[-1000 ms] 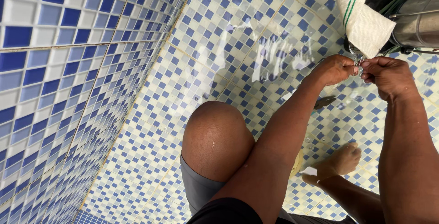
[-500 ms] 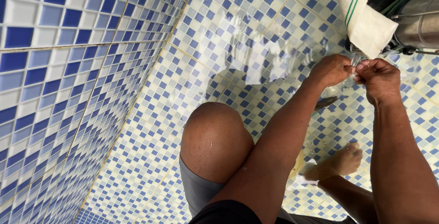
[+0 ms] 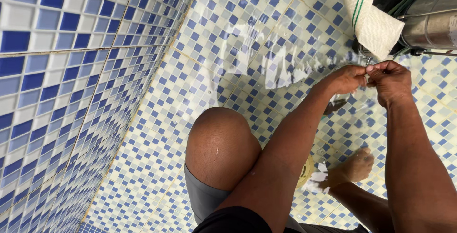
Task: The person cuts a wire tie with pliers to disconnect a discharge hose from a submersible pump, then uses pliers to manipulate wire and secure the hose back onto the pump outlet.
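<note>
My left hand (image 3: 350,78) and my right hand (image 3: 392,81) meet fingertip to fingertip above the wet floor. Both pinch a small thin metal wire piece (image 3: 369,62) between thumbs and forefingers. Just beyond them lies a metal pump cylinder (image 3: 431,21) with a folded white flat hose (image 3: 369,16) that has green stripes. The wire sits close to the pump's near end; whether it is attached there is hidden by the hose and my fingers.
Blue and white mosaic tiles cover the floor (image 3: 228,61) and the wall (image 3: 62,85) on the left, with shallow water on the floor. My bent knee (image 3: 219,142) and bare foot (image 3: 354,166) are below the hands. A yellow round object (image 3: 307,171) lies by the foot. Green cable (image 3: 414,0) runs along the pump.
My right hand has drawn a little closer to the left one. Both keep their pinch on the wire piece.
</note>
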